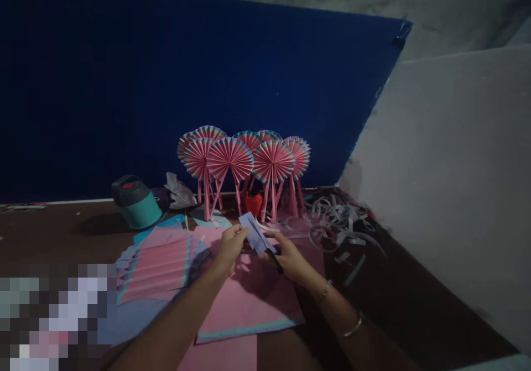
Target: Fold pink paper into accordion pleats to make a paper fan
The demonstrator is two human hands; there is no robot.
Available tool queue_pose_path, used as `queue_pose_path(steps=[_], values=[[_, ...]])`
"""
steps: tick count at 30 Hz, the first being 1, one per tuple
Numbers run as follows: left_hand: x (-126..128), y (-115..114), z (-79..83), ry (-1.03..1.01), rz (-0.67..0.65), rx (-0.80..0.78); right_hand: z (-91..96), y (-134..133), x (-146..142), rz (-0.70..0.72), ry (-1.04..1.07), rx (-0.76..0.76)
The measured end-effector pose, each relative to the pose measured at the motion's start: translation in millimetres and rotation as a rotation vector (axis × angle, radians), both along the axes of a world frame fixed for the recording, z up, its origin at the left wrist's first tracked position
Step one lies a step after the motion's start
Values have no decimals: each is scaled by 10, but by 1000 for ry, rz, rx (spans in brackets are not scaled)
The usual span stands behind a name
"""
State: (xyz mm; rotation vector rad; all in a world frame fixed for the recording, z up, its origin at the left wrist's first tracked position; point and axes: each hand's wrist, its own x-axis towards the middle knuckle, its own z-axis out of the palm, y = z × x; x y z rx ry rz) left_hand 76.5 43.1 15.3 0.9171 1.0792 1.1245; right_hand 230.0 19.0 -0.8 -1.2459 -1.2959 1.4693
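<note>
My left hand (232,247) pinches the left edge of a small pale, bluish-white piece of paper (247,221). A pair of scissors (274,262) with a dark handle is gripped in my right hand (290,257), its blades lying across the paper. Below both hands lies a large pink sheet (253,304) with a light blue border. A pleated pink sheet (160,260) rests to the left of my left forearm. Just beyond the hands stand several round pink paper fans (230,161) on crossed pink sticks.
Curled paper strips (340,221) are heaped at the right, near the pale wall (448,183). A teal container with a dark lid (139,205) stands at the left, beside a crumpled plastic bag (180,191). A small red object (253,202) sits among the fan sticks. Behind rises a blue panel (186,72).
</note>
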Motion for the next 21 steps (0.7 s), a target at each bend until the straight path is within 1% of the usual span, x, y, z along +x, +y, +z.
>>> queue_pose_path(steps=[6,12,19,21], values=[[1,-9,3,-11,-13,0,-12,-1,4,-22,-38,-5],[30,-29,-2,-34,-70,-14,-60,11,16,-8,-81,71],[16,-14,-30,-8,-65,3,-67,14,20,-38,-83,37],[16,-11,-38,-13,-67,0,-71,15,18,-28,-82,43]])
